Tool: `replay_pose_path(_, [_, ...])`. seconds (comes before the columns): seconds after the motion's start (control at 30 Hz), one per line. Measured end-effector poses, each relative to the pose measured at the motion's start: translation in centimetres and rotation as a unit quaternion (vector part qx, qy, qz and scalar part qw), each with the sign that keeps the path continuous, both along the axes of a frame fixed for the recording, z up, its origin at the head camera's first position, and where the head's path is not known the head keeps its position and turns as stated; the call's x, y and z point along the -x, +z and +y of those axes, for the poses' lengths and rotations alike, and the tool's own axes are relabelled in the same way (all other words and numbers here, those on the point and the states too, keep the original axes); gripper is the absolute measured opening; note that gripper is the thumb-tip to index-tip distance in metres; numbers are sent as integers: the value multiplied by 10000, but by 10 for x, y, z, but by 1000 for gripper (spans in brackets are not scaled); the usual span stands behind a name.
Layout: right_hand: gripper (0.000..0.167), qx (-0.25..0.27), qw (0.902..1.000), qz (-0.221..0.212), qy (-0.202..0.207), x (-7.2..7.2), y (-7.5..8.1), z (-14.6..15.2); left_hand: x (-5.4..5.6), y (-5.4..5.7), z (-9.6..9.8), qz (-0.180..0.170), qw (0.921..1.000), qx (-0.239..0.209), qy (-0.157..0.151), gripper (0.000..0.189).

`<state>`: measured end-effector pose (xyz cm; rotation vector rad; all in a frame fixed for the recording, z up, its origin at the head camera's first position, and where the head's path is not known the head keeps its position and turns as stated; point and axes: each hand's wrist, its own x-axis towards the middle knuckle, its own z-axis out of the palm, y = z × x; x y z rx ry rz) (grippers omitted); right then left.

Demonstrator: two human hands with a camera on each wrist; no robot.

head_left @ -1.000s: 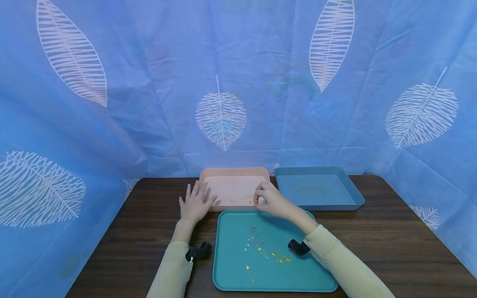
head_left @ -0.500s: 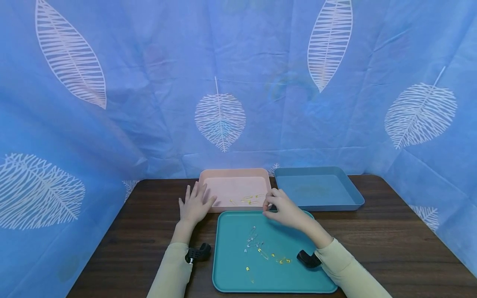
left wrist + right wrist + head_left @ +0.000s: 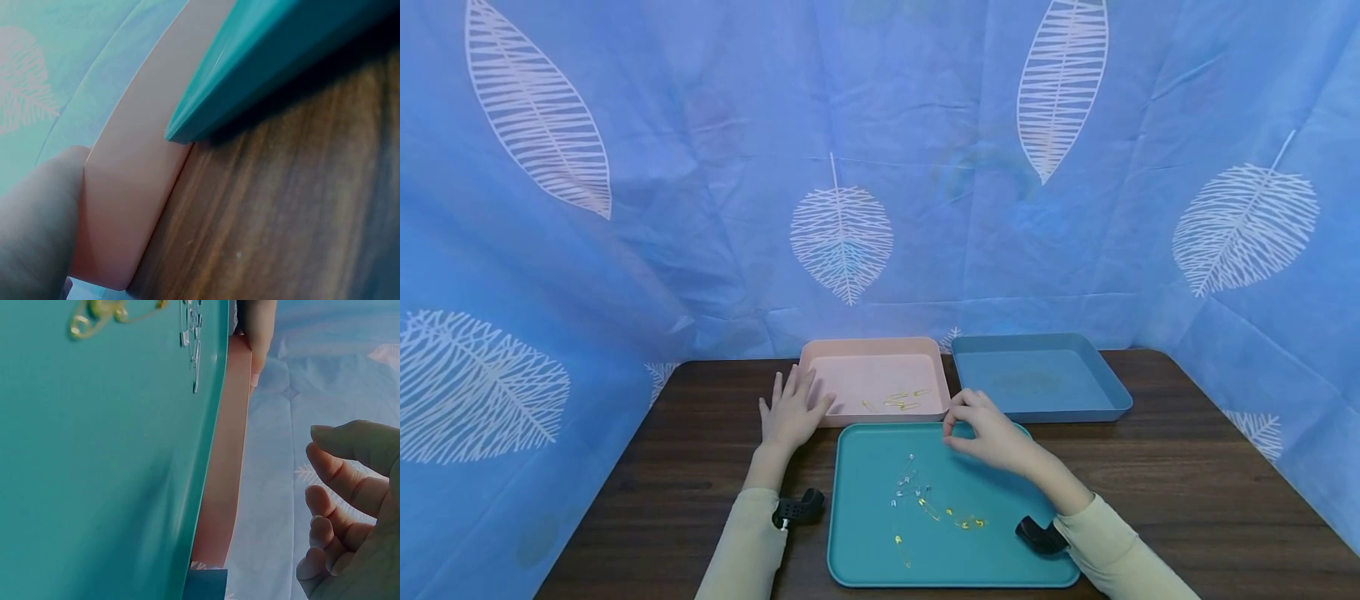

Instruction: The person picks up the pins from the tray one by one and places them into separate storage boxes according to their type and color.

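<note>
My left hand (image 3: 792, 412), fingers spread, rests at the left end of the pink tray (image 3: 850, 367); its thumb lies against the tray wall (image 3: 125, 212) in the left wrist view. Several gold safety pins (image 3: 901, 405) lie in that tray. Above the far right part of the teal tray (image 3: 865, 450) is my right hand (image 3: 988, 437). Its fingers are loosely bent, thumb and index tips close together, with nothing seen between them in the right wrist view. Silver safety pins (image 3: 904, 481) and gold safety pins (image 3: 973, 523) lie scattered on the teal tray.
A blue tray (image 3: 1037, 379) stands at the back right, beside the pink one. Dark wooden table (image 3: 1187, 467) surrounds the trays. Behind it hangs a blue curtain (image 3: 730, 208) with white leaf prints.
My right hand has drawn back from the pink tray's right end, toward me and to the right, over the teal tray. The gold pins there are now uncovered. The left hand stays put.
</note>
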<state>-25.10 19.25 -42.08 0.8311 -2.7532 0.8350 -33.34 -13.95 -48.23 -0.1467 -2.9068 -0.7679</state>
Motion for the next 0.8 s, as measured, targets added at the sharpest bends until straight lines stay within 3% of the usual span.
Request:
replay_pose_path(0.5, [22,-161,9998,-24,-85,-22,-3,12,-2,1,0,-14,10000,-20,29,74])
replay_pose_path(0.8, [20,-292,9987,-248,350,-32,-10,19,0,0,0,-26,10000,24,-9,75])
